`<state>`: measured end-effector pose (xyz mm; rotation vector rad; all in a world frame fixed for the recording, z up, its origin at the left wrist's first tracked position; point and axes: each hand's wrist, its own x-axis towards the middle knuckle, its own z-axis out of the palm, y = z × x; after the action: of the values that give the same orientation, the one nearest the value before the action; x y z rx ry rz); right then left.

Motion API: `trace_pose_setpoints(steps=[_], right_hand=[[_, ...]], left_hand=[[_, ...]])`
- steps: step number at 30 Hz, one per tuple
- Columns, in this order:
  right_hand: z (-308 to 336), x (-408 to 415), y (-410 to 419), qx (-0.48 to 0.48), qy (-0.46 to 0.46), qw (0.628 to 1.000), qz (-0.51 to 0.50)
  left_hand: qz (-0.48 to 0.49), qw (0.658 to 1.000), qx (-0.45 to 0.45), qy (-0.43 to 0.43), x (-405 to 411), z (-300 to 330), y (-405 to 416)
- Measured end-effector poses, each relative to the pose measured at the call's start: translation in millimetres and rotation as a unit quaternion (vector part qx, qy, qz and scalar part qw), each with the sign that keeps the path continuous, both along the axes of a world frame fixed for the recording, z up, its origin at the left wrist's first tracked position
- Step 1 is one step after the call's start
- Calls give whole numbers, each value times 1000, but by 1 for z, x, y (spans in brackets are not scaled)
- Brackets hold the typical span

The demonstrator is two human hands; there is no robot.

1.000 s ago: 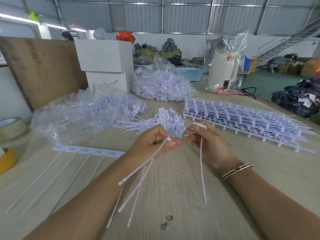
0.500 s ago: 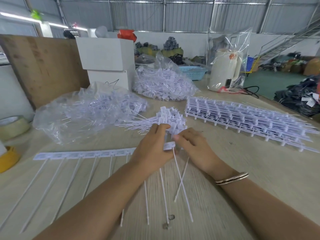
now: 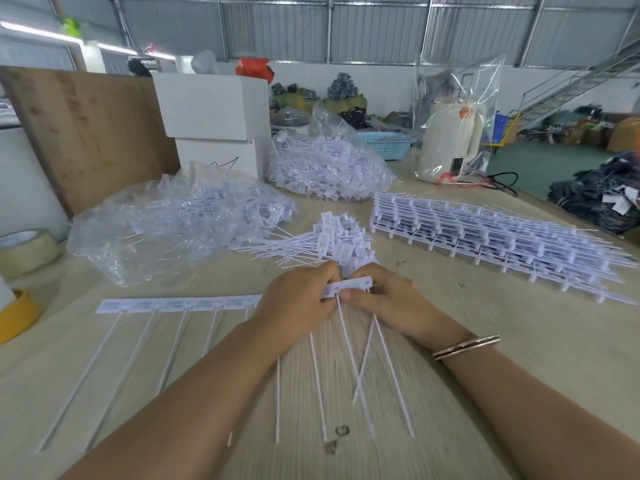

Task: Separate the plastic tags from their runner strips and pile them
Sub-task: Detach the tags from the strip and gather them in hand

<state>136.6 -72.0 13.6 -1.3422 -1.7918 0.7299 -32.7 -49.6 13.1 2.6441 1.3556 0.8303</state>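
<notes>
Fingers of left hand (image 3: 298, 299), right hand (image 3: 384, 299) pinch flat white tag strip (image 3: 349, 286), thin stems dangling.

- Left forearm enters from the lower left and runs up to the middle of the view, bare, wrist straight.
- Left hand (image 3: 298, 299) lies knuckles-up, back toward the camera, fingers curled forward and down — their tips pinch the runner strip (image 3: 348, 288) at its right end.
- Right forearm enters from the lower right, angled up and inward, a bracelet (image 3: 465, 347) round the wrist.
- Right hand (image 3: 388, 299) meets the left, fingertips almost touching it; thumb below and curled fingers above grip the same strip end, just right of the left fingertips.
- Both hands sit low, close together, wrists apart.
</notes>
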Motion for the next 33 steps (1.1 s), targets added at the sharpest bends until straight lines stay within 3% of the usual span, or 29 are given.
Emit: trace_pose_setpoints(steps=[5, 12, 19, 23, 25, 28, 30, 33], right_hand=[[1, 0, -3, 20, 12, 1000, 21], [0, -1, -4, 83, -68, 994, 7], [1, 6, -2, 14, 151, 985, 84], [2, 15, 4, 9, 287, 957, 49], [-1, 17, 7, 10, 260, 965, 29], [-8, 15, 15, 20, 87, 995, -48], [-11, 16, 19, 19, -2, 994, -108], [-8, 15, 15, 32, -29, 989, -143]], left_hand=[[-31, 999, -19, -12, -4, -2, 4], [-117, 963, -204, -130, -7, 1, 6], [-161, 945, -229, -167, -4, 2, 4], [-157, 928, -253, -222, -9, 2, 5], [-128, 955, -204, -175, -9, -2, 7], [-66, 992, -87, -56, -7, -6, 8], [-43, 994, -74, -72, -5, -6, 8], [-6, 995, -59, -76, 0, -6, 7]])
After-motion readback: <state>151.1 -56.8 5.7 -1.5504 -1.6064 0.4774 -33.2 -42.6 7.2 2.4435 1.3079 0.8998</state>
